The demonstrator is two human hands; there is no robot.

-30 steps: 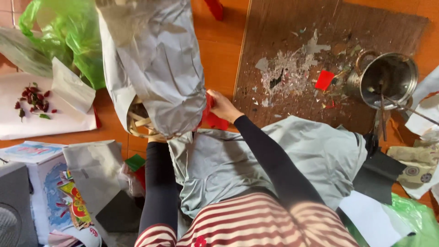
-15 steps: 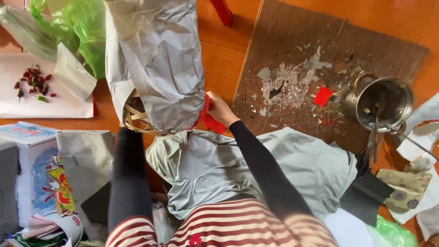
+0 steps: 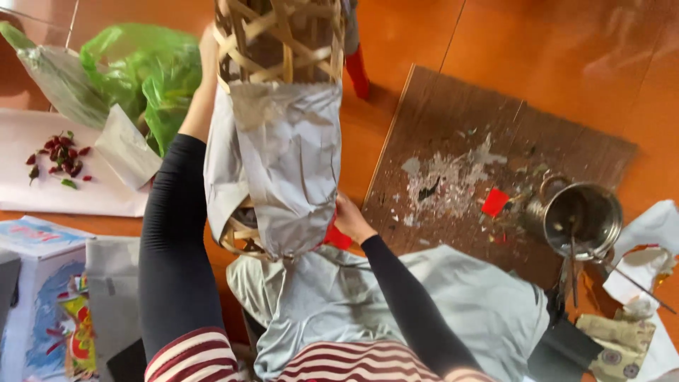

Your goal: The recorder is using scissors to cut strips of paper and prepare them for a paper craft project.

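A tall woven bamboo frame (image 3: 279, 42) stands in front of me, its lower part wrapped in grey paper (image 3: 283, 163). My left hand (image 3: 207, 53) reaches up along the frame's left side and grips it near the top. At the frame's lower right edge my right hand (image 3: 350, 219) presses against the grey paper, beside a red piece (image 3: 338, 237). More grey paper (image 3: 424, 311) lies across my lap.
A brown board (image 3: 481, 141) with paper scraps and a red square (image 3: 495, 201) lies to the right. A metal pot (image 3: 581, 221) with a brush stands beside it. Green plastic bags (image 3: 148, 78), white paper with red bits (image 3: 60, 157) and colourful boxes (image 3: 42, 297) sit left.
The view has tilted and the frame's bare bamboo top has come into view. My left arm has moved from under the frame's base up along its left side.
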